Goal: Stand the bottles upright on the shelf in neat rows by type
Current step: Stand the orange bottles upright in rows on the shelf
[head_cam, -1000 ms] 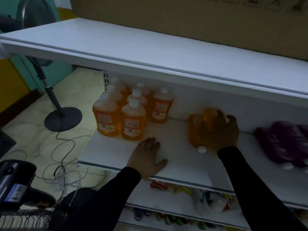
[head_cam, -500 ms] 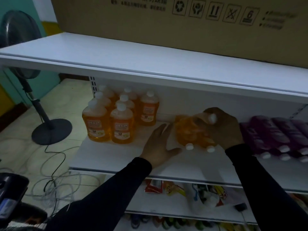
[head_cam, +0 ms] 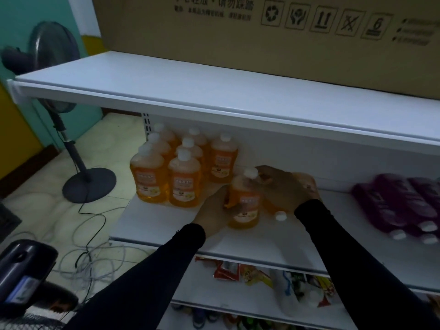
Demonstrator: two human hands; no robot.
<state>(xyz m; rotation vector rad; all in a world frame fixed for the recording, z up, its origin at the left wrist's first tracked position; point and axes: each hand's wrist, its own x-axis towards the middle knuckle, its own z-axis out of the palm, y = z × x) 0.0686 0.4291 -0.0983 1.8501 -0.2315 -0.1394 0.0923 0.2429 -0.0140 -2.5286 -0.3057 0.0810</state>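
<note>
The left hand is gripping the lower body of an orange bottle, with its fingers curled round the bottle's left side. The right hand is pinching the same bottle near its white cap, its fingers narrow at the neck. The orange bottle is standing roughly upright on the middle shelf, near the front edge and just right of the standing group.

That group of orange bottles is standing upright in rows at the left end of the shelf, white caps up. Behind the right hand, more orange bottles are lying on their sides; one loose-looking white cap is showing just right of the held bottle. Whether it belongs to a lying bottle cannot be told.

At the right end, purple bottles are lying on their sides, caps toward the front edge.

A cardboard box is resting on the top shelf. A pedestal fan is standing on the floor to the left.
</note>
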